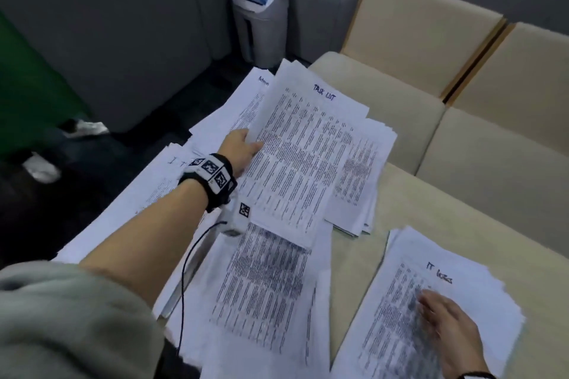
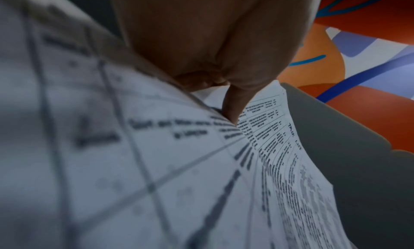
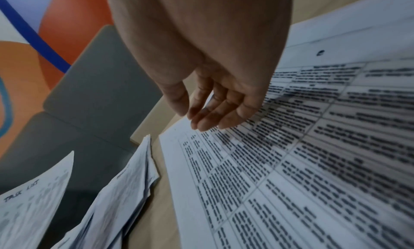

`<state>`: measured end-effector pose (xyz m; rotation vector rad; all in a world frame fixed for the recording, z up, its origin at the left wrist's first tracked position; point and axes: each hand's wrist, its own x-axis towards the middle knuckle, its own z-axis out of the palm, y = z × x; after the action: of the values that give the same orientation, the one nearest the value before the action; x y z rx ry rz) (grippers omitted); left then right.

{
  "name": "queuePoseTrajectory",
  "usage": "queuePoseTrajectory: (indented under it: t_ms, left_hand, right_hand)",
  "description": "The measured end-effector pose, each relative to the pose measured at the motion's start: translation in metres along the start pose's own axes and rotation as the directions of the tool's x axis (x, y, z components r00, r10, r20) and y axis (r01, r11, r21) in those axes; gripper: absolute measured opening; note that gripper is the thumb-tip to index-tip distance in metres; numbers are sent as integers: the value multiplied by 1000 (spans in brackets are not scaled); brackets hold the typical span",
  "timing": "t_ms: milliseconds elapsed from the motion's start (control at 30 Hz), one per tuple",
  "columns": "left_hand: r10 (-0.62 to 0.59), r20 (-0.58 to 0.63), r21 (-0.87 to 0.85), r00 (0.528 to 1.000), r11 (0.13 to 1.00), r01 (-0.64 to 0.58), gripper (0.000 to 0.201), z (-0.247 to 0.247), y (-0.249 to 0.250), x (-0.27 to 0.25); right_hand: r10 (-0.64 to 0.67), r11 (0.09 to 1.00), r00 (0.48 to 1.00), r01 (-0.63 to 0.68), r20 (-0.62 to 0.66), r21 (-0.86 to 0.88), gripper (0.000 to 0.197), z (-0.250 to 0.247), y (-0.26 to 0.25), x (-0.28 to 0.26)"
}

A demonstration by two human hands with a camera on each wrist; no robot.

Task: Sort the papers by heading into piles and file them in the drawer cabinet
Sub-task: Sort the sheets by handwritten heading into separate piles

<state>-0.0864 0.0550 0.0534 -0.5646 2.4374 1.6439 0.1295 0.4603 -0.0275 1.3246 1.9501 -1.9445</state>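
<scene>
1. Papers headed "TASK LIST" [image 1: 295, 151] are pinched at their left edge by the left hand [image 1: 241, 149], thumb on top and fingers underneath, so the sheet hangs lifted and tilted above the other paper.
2. In the left wrist view the same sheet [image 2: 275, 139] curves away from the thumb [image 2: 233, 109], which presses on the printed table; the heading lies beyond the fingertip.
3. Just past those fingers, a thick pile [image 1: 360, 175] lies on the beige table [image 1: 437, 215], partly covered by the lifted sheet.
4. Below the left wrist, more printed sheets [image 1: 264, 289] lie spread loosely, and a sheet with a handwritten heading [image 1: 175, 163] lies to the left of the hand.
5. The right hand [image 1: 449, 326] rests on the "IT LOGS" pile [image 1: 409, 311], fingers straight and relaxed, grasping nothing.
6. From the right wrist, the fingertips [image 3: 208, 121] touch near the top edge of that pile [image 3: 291, 164]; the thick pile [image 3: 125, 190] lies to their left.
7. Beige chairs [image 1: 400, 101] stand beyond the table, and a grey bin with a blue lid [image 1: 260, 9] farther off.
</scene>
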Motion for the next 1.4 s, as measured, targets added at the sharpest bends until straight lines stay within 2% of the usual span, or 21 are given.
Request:
queuePoseTrajectory:
  t_ms: [133, 300, 400, 500, 567, 600, 667, 733, 767, 833, 900, 967, 1000, 1067, 1133, 1233, 1300, 1400]
  left_hand:
    - [-34, 138, 80, 990, 997, 23, 23, 48, -2, 30]
    - [-24, 193, 192, 981, 981, -13, 31, 104, 1, 62]
    - [-17, 162, 379, 987, 924, -46, 24, 120, 4, 74]
    - [16, 42, 591, 999, 806, -37, 46, 127, 9, 74]
    - [149, 2, 655, 989, 747, -114, 51, 133, 16, 60]
    - [225, 35, 652, 974, 733, -193, 47, 138, 21, 50]
    - [303, 205, 583, 931, 726, -365, 33, 152, 28, 21]
    - [259, 447, 521, 856, 702, -485, 23, 170, 29, -19]
    - [214, 553, 526, 805, 659, -537, 23, 180, 28, -41]
    - [105, 682, 592, 723, 502, -631, 27, 199, 18, -88]
    - [5, 724, 641, 689, 365, -676, 29, 214, 0, -125]
    - [-77, 713, 684, 697, 298, -666, 32, 227, -15, -158]
    - [-102, 700, 700, 707, 291, -652, 32, 232, -21, -171]
    - [-109, 675, 725, 730, 281, -628, 32, 240, -29, -191]
    - [-76, 649, 744, 757, 273, -610, 32, 246, -31, -205]
    - [-61, 575, 788, 816, 309, -533, 36, 250, -33, -208]
    - [-82, 506, 811, 858, 383, -442, 40, 253, -35, -206]
    - [-83, 441, 823, 894, 436, -365, 49, 258, -41, -203]
  right_hand:
    - [43, 998, 994, -37, -103, 58, 18, 15, 0, -4]
    - [3, 999, 980, 4, -201, 35, 10, 18, 4, -9]
    - [-12, 1000, 968, 11, -249, -6, 4, 8, 8, -15]
    - [-22, 996, 948, -7, -318, -90, 7, -13, 21, -16]
    - [-58, 986, 926, -6, -374, -168, 5, -28, 25, -17]
    - [-79, 977, 911, -10, -404, -213, 10, -34, 25, -18]
    - [-102, 949, 861, -66, -499, -309, 42, -44, 22, -21]
    - [-125, 919, 816, -120, -564, -377, 60, -50, 16, -23]
    - [-153, 900, 814, -119, -560, -419, 59, -54, 14, -21]
    - [-170, 869, 834, -124, -526, -478, 63, -63, 13, -17]
    - [-161, 846, 863, -129, -478, -518, 68, -67, 15, -13]
    - [-169, 817, 891, -112, -420, -566, 72, -76, 22, -8]
    - [-169, 800, 908, -101, -383, -591, 75, -82, 29, -4]
    - [-152, 787, 933, -87, -328, -611, 81, -89, 37, -2]
    - [-141, 803, 948, -59, -285, -593, 74, -96, 41, -3]
    - [-138, 853, 967, 5, -216, -522, 56, -108, 42, -5]
    - [-151, 886, 972, 53, -179, -461, 41, -121, 41, -5]
    - [-202, 895, 963, 106, -180, -434, 26, -140, 41, -4]
